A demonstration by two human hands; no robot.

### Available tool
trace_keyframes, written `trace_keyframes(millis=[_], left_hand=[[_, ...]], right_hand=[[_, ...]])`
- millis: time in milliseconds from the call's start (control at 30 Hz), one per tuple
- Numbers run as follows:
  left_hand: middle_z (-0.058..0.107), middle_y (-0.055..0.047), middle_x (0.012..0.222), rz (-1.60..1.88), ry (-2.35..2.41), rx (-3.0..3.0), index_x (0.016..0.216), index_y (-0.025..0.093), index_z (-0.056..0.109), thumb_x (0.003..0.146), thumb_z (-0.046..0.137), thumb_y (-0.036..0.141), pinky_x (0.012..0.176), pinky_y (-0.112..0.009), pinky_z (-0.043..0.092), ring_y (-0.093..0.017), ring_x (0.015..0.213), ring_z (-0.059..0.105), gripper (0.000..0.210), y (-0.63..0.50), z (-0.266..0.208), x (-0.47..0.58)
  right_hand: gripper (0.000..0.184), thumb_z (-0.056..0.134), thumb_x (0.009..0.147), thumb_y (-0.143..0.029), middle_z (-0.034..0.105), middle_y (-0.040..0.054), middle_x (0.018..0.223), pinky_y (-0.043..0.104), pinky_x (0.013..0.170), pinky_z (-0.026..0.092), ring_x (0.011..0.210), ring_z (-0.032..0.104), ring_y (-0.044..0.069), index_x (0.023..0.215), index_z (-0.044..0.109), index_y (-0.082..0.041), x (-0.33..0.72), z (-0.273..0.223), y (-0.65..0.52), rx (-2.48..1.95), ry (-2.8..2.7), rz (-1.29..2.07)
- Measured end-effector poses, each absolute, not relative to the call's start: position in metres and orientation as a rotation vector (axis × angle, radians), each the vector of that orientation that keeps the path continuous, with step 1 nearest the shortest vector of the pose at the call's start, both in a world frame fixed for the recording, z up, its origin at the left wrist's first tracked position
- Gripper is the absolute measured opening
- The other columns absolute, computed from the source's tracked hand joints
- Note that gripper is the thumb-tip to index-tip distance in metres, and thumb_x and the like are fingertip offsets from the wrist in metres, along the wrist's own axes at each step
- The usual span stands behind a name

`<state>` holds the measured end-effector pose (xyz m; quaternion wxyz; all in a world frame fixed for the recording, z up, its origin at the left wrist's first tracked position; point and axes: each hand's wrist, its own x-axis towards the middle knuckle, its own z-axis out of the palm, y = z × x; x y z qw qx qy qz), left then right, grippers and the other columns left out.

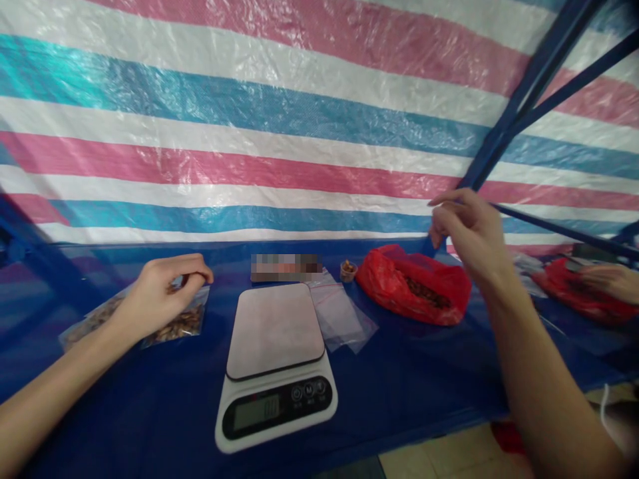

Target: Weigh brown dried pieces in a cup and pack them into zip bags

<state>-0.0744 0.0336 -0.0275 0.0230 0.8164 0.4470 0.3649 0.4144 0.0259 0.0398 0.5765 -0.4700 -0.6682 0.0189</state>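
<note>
My left hand [167,289] is at the left, thumb and forefinger pinched at the top edge of a clear plastic bag [187,324] of small brown pieces. Partly behind my wrist lies another filled clear bag [94,318]. My right hand [469,229] is raised above the right end of a red plastic bag [389,286], fingers bent and apart, with nothing visible in them. Brown pieces [426,293] fill the open red bag. Between my hands stands a white kitchen scale [277,332] with a bare platform; its display seems to read 0.0.
Flat clear zip bags [344,319] lie right of the scale. Behind them are a small cup [348,271] of brownish bits and a blurred-out box [284,268]. At far right, another person's hand [612,281] is at a second red bag [564,283]. A blue frame post [492,150] rises behind.
</note>
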Motion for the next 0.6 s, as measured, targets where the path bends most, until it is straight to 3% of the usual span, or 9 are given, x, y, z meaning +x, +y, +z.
trace_keyframes(millis=[100, 200, 333, 600], left_hand=[[0.077, 0.0, 0.075, 1.123, 1.419, 2.499, 0.07, 0.022, 0.073, 0.09, 0.048, 0.033, 0.072, -0.024, 0.049, -0.017, 0.071, 0.071, 0.034, 0.032, -0.025, -0.073], [0.077, 0.0, 0.075, 1.078, 1.458, 2.462, 0.071, 0.022, 0.073, 0.09, 0.05, 0.034, 0.073, -0.024, 0.05, -0.018, 0.073, 0.071, 0.032, 0.029, -0.021, -0.071], [0.077, 0.0, 0.076, 1.033, 1.455, 2.466, 0.072, 0.023, 0.073, 0.091, 0.051, 0.034, 0.073, -0.024, 0.049, -0.019, 0.073, 0.07, 0.031, 0.029, -0.021, -0.073], [0.075, 0.0, 0.075, 1.058, 1.43, 2.395, 0.072, 0.023, 0.072, 0.092, 0.053, 0.036, 0.076, -0.026, 0.047, -0.02, 0.074, 0.067, 0.031, 0.026, -0.027, -0.068]], right_hand=[[0.01, 0.069, 0.096, -0.031, 0.066, 0.0003, 0.07, 0.033, 0.059, 0.048, 0.059, 0.061, 0.018, 0.09, 0.072, -0.024, 0.407, 0.027, 0.033, -1.205, -1.782, 0.082], [0.013, 0.07, 0.097, -0.027, 0.076, 0.0066, 0.095, 0.039, 0.079, 0.057, 0.085, 0.072, 0.023, 0.102, 0.08, -0.022, 0.387, 0.008, 0.039, -1.136, -2.066, -0.055], [0.027, 0.06, 0.103, -0.022, 0.075, 0.0129, 0.113, 0.048, 0.099, 0.058, 0.109, 0.071, 0.029, 0.12, 0.081, -0.02, 0.369, -0.015, 0.046, -1.133, -2.277, -0.091], [0.035, 0.049, 0.108, -0.018, 0.075, 0.0141, 0.107, 0.046, 0.099, 0.054, 0.107, 0.066, 0.029, 0.117, 0.083, -0.016, 0.361, -0.032, 0.055, -1.259, -2.281, -0.09]])
